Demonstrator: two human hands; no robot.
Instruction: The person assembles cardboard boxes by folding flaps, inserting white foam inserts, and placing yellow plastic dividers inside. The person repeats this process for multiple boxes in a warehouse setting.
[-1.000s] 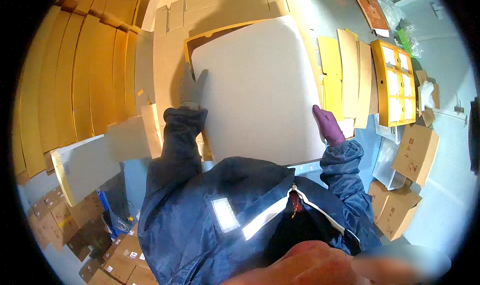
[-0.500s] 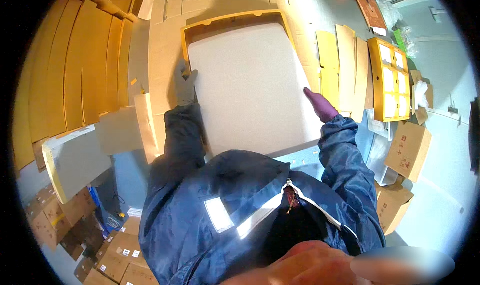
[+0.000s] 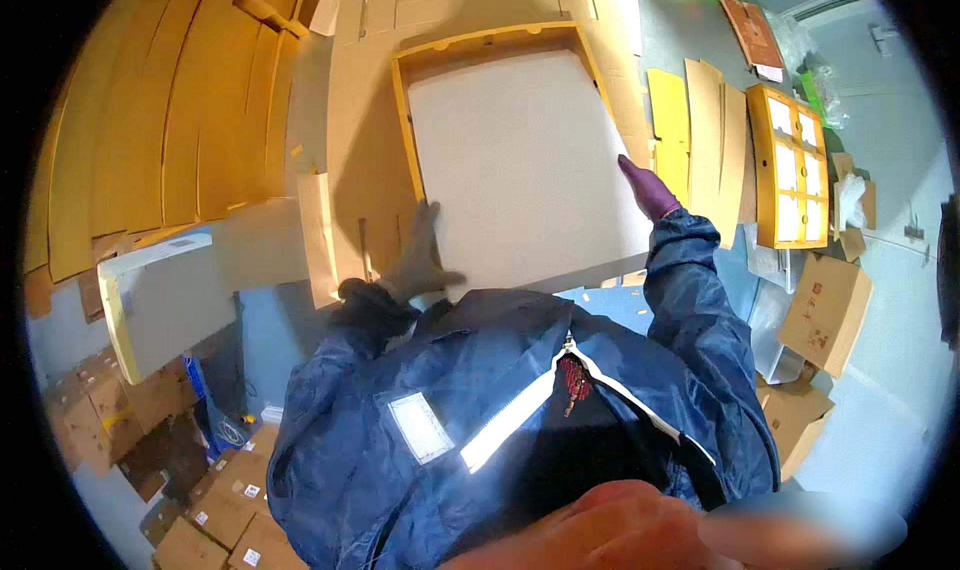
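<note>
A wide, shallow yellow box (image 3: 407,135) lies in front of me, its far rim and left side showing. A pale grey-white foam-like sheet (image 3: 525,170) covers most of it, with a gap along the far rim. My left hand (image 3: 425,265), in a grey glove, is at the near left corner of the sheet, open, thumb and fingers spread. My right hand (image 3: 648,188), in a purple glove, lies along the sheet's right edge with fingers stretched out. Part of its fingertips is hidden by the edge.
Brown cardboard (image 3: 365,100) lies under the box. Large yellow-brown panels (image 3: 200,110) stand at the left, above a white-edged slab (image 3: 165,300). To the right are cardboard strips (image 3: 718,140), a yellow frame with white panes (image 3: 795,165) and cartons (image 3: 825,308).
My left hand has moved from the sheet's left side toward me, to its near corner. The right hand keeps to the right edge. The view has shifted slightly.
</note>
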